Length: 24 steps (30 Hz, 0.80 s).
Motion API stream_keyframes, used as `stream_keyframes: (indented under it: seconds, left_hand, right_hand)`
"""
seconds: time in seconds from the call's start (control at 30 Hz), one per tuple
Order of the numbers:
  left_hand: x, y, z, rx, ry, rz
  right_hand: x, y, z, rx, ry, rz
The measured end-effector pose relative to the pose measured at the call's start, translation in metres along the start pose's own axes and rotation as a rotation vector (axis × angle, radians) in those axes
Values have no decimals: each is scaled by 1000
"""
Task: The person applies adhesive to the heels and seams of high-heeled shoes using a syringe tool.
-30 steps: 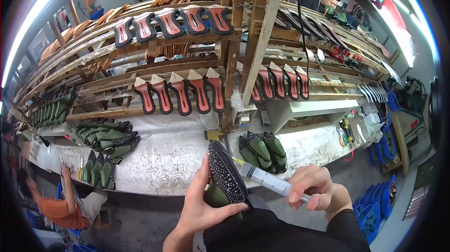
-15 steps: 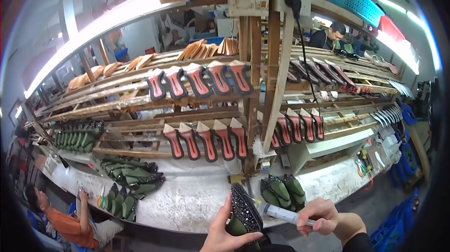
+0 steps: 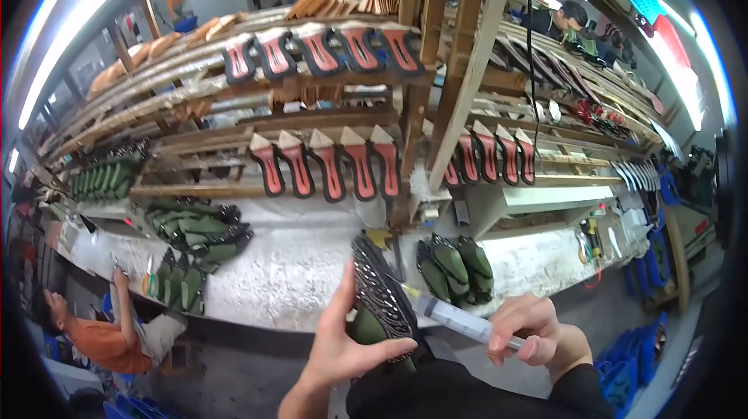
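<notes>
My left hand grips a pointed shoe upper, black and studded with shiny stones over a green part, thumb on the near side and fingers behind. In my right hand is a clear plastic syringe, fingers round its barrel end. Its yellowish tip points left, right at the edge of the shoe upper. Behind them, several green-and-black shoe uppers stand on the white worktable.
Wooden racks rise behind the table, holding red-and-black soles in rows. More green uppers are piled at left. A person in an orange shirt sits at the left end; another person works behind the racks. Tools lie at right.
The view has tilted downward, so the racks and table sit higher in it. Both hands keep their hold, and the syringe tip stays at the edge of the shoe upper.
</notes>
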<state>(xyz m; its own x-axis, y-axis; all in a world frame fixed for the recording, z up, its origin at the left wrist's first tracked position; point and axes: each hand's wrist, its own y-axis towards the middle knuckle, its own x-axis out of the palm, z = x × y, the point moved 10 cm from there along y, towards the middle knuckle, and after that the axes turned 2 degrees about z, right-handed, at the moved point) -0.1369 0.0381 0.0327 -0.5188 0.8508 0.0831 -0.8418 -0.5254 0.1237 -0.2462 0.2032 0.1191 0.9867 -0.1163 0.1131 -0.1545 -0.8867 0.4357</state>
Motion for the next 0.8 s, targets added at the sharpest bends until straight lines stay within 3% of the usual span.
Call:
stream_keyframes:
  seconds: [0.8]
  left_hand:
    - [-15, 3, -16, -42, -257, 93]
  right_hand:
    - [7, 2, 13, 14, 34, -45]
